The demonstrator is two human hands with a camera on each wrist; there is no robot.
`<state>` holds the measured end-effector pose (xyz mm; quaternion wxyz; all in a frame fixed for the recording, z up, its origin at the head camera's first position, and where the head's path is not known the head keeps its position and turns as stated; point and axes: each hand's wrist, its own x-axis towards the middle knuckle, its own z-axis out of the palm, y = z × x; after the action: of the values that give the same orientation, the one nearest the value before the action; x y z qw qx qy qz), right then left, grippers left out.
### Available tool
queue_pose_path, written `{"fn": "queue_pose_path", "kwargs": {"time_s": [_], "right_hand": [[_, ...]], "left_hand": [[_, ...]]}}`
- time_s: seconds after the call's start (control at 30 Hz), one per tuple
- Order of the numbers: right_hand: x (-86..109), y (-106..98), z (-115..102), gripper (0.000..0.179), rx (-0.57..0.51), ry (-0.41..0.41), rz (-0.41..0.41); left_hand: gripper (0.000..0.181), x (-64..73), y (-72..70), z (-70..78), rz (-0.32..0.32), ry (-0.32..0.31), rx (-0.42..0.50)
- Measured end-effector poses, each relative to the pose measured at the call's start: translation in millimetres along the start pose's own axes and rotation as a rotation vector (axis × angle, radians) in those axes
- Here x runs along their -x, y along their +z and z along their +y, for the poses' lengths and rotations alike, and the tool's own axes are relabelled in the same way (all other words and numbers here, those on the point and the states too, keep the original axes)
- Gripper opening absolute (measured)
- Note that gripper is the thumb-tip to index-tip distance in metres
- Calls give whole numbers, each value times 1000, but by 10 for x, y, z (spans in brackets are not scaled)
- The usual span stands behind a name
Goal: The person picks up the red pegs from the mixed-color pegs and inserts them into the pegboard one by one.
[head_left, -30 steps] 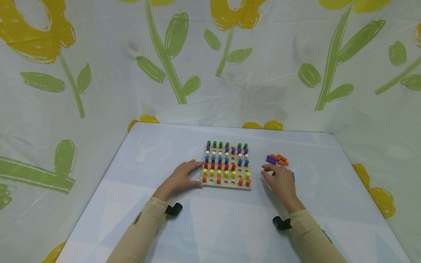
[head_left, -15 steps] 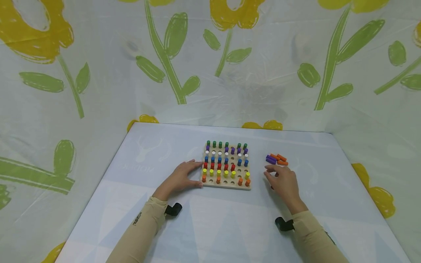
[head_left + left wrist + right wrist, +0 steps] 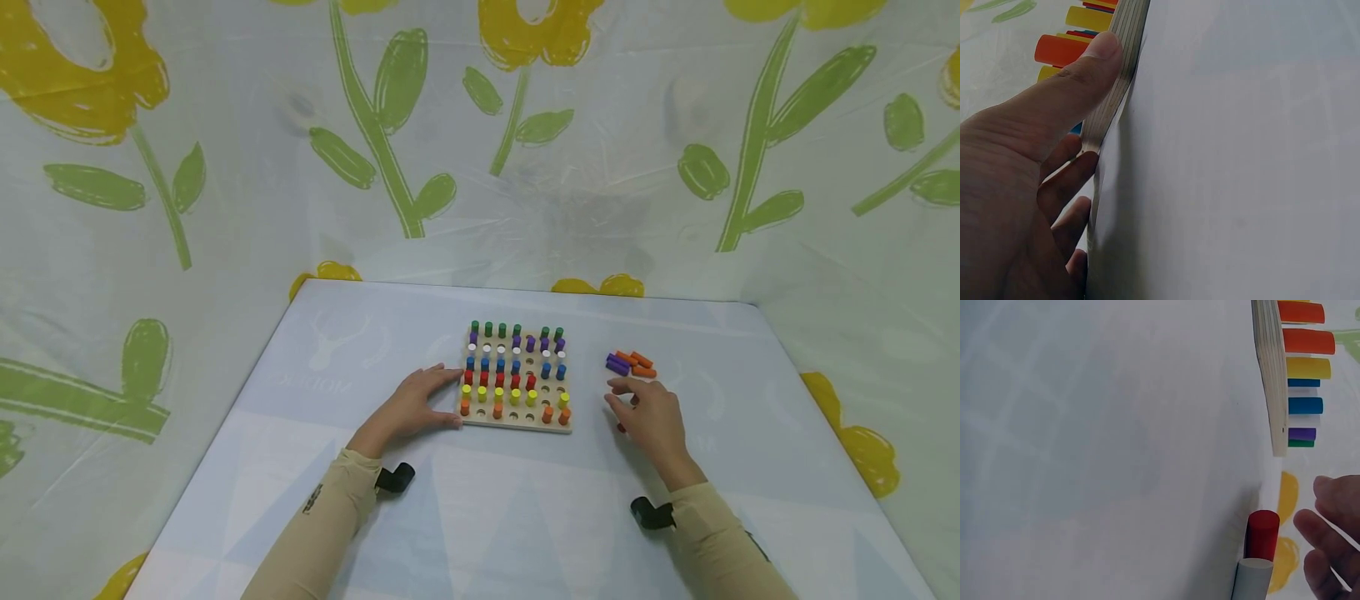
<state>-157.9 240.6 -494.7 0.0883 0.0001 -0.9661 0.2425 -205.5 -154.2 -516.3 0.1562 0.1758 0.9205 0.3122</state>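
My left hand (image 3: 408, 408) rests at the left side of a wooden pegboard (image 3: 517, 426), its thumb (image 3: 1082, 72) pressed to the edge near the front corner. Rows of coloured pegs stand upright in the board, with some holes bare. Over the table to the right of the board hovers my right hand (image 3: 651, 417), thumb and forefinger bent toward each other with a gap and nothing between the tips. Below it, in the right wrist view, a red peg (image 3: 1263, 534) and a white peg (image 3: 1252, 578) lie on the table.
Purple pegs (image 3: 618, 364) and orange pegs (image 3: 644, 372) lie in a small group just beyond my right hand. A pale patterned cover lies over the table (image 3: 517, 517). Behind it hangs a flower-printed sheet (image 3: 630, 183).
My right hand has shifted slightly to the right, away from the board. A blue piece visible beside it a second ago is now hidden. My left hand and the board stay put.
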Motion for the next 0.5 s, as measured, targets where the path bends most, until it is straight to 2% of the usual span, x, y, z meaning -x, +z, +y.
{"fn": "queue_pose_path", "kwargs": {"time_s": [0.27,0.5], "right_hand": [[26,-41,-1,31,4,-1,-19],[32,-51,56,34,5,16,-36]], "left_hand": [[90,-27,32,-64,3,29,-14],[91,-36,28,-74,5,30,-22]]}}
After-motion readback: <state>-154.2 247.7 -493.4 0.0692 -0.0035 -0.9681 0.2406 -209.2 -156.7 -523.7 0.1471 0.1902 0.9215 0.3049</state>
